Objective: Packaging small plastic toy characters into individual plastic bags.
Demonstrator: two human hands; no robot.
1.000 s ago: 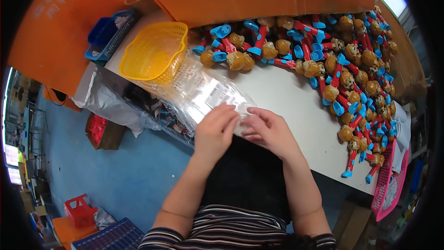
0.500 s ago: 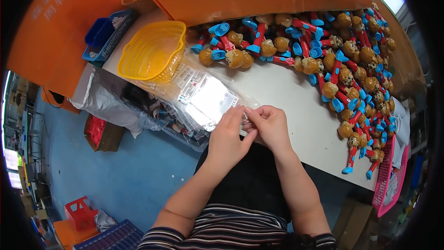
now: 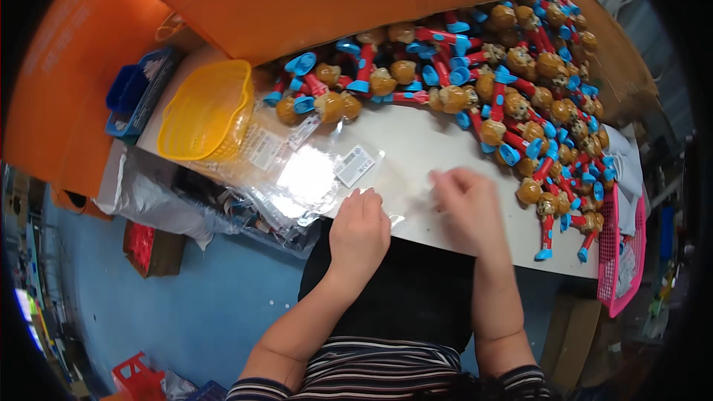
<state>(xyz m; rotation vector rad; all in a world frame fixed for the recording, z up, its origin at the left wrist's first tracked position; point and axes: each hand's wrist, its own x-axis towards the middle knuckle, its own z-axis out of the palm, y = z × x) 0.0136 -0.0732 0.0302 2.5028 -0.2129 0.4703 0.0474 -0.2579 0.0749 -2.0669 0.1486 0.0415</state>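
My left hand [image 3: 361, 232] is at the table's near edge, its fingers curled together over the near end of a clear plastic bag [image 3: 371, 194]. That bag has a white printed label [image 3: 355, 165] and lies over other clear bags, which shine brightly with glare. Motion smears my right hand [image 3: 469, 206], which is off to the right above the white table, apart from the bag. Whether its fingers hold anything does not show. Beyond both hands is a large heap of toy figures [image 3: 512, 104] with brown round heads, red bodies and light-blue ends.
A yellow plastic basket [image 3: 204, 111] stands left of the bags, with blue bins [image 3: 134, 96] beyond it. An orange panel [image 3: 327, 0] rises at the back. A pink basket [image 3: 610, 252] sits at the table's right end. Below left is a cardboard box [image 3: 156, 249] with red pieces.
My right hand has parted from my left and moved right, away from the bag. My left hand stays by the bag's near end. The whole view has shifted slightly.
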